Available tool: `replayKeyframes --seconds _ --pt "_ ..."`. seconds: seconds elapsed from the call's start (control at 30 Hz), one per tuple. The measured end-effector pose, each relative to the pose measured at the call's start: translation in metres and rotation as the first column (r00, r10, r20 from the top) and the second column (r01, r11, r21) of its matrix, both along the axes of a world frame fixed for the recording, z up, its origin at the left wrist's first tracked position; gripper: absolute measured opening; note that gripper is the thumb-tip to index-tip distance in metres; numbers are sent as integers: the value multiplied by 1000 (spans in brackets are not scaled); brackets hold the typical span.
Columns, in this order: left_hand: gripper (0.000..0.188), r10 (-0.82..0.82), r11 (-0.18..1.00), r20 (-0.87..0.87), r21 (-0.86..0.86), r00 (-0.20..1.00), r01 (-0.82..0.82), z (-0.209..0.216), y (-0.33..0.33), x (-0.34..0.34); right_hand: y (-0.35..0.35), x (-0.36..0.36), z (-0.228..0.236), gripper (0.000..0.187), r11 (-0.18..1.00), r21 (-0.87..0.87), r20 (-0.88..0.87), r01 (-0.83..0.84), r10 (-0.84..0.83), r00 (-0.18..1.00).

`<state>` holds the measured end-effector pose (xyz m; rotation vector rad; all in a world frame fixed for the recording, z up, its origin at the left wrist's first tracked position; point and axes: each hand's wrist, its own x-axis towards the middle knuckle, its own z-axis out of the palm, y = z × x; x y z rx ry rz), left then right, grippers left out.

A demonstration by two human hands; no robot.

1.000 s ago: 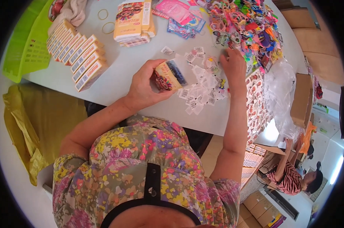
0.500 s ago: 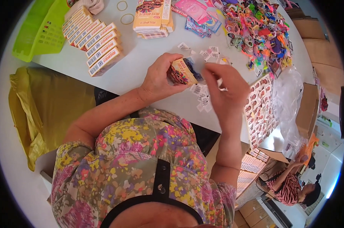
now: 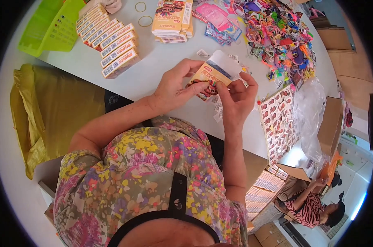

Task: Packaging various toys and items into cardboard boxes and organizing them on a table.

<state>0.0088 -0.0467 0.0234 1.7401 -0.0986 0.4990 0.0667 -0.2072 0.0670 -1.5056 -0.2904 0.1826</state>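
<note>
Between my two hands a small yellow-orange cardboard box (image 3: 207, 75) with a cartoon picture is held tilted over the table. Its top end is open, with a white flap standing up and something dark blue showing in the mouth. My left hand (image 3: 179, 85) grips the box from the left, thumb across its front. From the right, my right hand (image 3: 238, 94) has its thumb against the front and its fingers curled at the side. Small white barcode tags (image 3: 218, 111) lie on the table beneath, partly covered by box and hands.
Filled boxes (image 3: 119, 64) stand in a row at left, by a green basket (image 3: 50, 26). Behind are a stack of flat boxes (image 3: 166, 25), rubber bands (image 3: 145, 21) and pink packets (image 3: 212, 16). Right are a colourful trinket heap (image 3: 281, 37), a sticker sheet (image 3: 275, 123) and a co-worker (image 3: 312, 203).
My right hand has come down from above the box's mouth to grip its right side. The box has turned more upright, its front and white flap now showing, and my left thumb has moved across the front.
</note>
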Motion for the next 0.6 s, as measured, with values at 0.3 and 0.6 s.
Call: replayKeyframes --seconds 0.3,0.6 --pt "50 -201 977 -218 -112 955 180 5 8 -40 -24 -33 -25 31 992 -109 6 -68 69 998" --pt "19 -164 984 -144 39 976 171 -5 11 -23 -25 -31 -22 12 923 -383 202 -41 126 971"
